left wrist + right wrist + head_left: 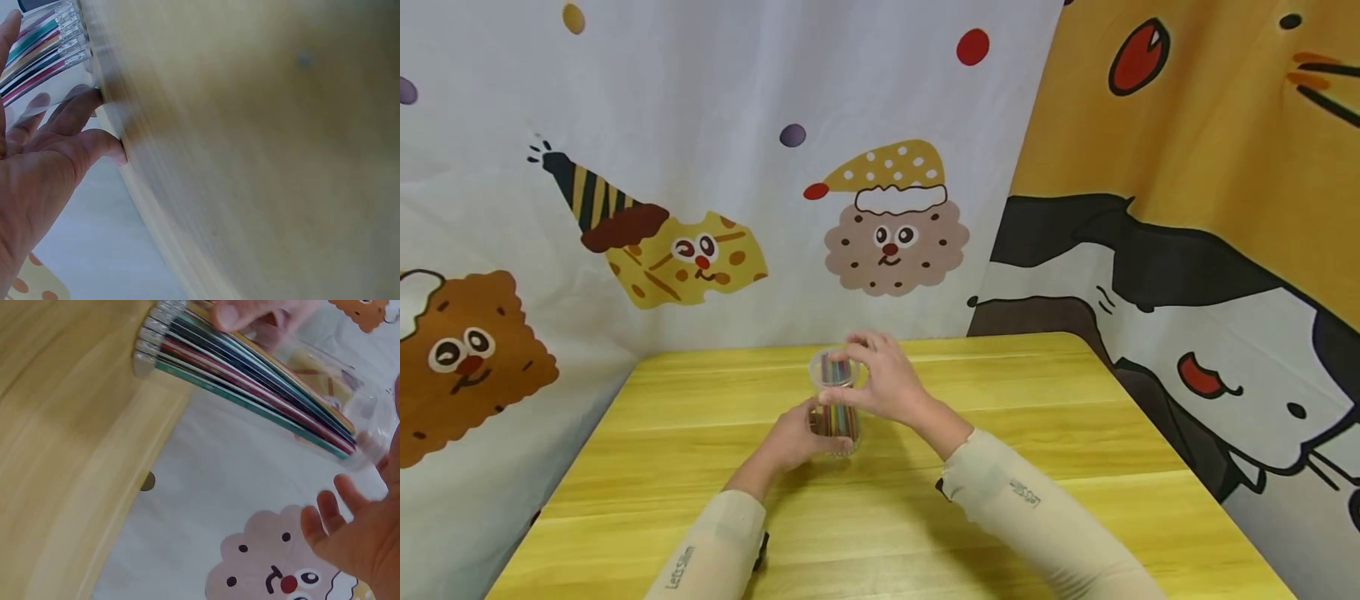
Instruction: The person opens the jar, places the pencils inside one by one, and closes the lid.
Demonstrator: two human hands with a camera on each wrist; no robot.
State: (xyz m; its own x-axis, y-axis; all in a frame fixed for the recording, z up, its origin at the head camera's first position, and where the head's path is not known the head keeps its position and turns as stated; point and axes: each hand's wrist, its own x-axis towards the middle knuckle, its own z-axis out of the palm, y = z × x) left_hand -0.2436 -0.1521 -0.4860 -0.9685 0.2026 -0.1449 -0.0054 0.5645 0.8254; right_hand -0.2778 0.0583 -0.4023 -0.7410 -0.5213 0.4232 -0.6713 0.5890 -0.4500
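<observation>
A clear plastic jar (838, 422) with a ridged base stands upright on the table, filled with thin coloured sticks (269, 394). Low on its left side, my left hand (792, 439) grips it, the thumb across the front. My right hand (883, 379) holds the jar's clear round top (815, 369) between thumb and forefinger. In the right wrist view the other fingers (329, 512) of that hand stand away from the jar. The left wrist view shows the left hand (37, 169) beside the jar, with some fingertips touching the tabletop.
The yellow wood-grain table (700, 392) extends around both arms. Behind it hangs a white curtain (715, 100) printed with cartoon biscuits and cheese. A cartoon-cat cloth (1187, 167) hangs along the right side.
</observation>
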